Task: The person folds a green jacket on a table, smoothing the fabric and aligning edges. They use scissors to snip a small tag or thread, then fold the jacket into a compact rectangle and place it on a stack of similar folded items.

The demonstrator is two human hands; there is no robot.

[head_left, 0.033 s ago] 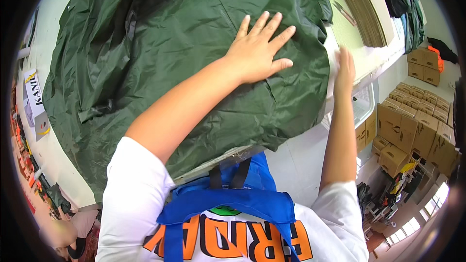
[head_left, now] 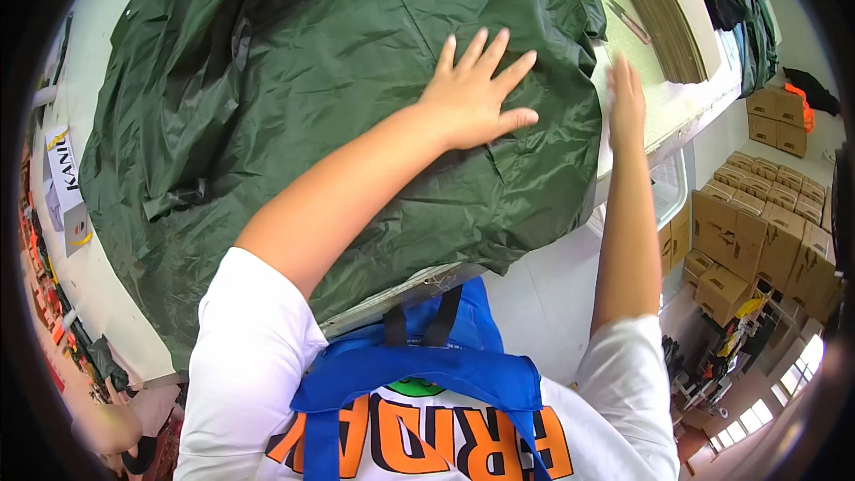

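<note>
A large sheet-like piece of dark green, shiny fabric (head_left: 356, 71), creased and wrinkled, covers most of the pale table (head_left: 134, 338). My left hand (head_left: 476, 93) lies flat on it near its right side, palm down with fingers spread. Just past the fabric's right edge, my right hand (head_left: 627, 102) is held edge-on, fingers stretched out and slightly blurred, with nothing seen in it. Whether it touches the cloth or table I cannot tell. Folds bunch up at the fabric's left, and its near edge hangs over the table's front.
A small slim cutting tool (head_left: 631, 22) lies beside a stack of brown cardboard sheets (head_left: 655, 9) at the far right. Dark garments (head_left: 753, 27) hang past it. Cardboard boxes (head_left: 730, 218) are piled on the floor at right. Another person (head_left: 147, 419) is at lower left.
My right hand has shifted slightly away from me and to the left. The fabric's right edge sits a little further left. My left hand stays flat, nearly in the same spot.
</note>
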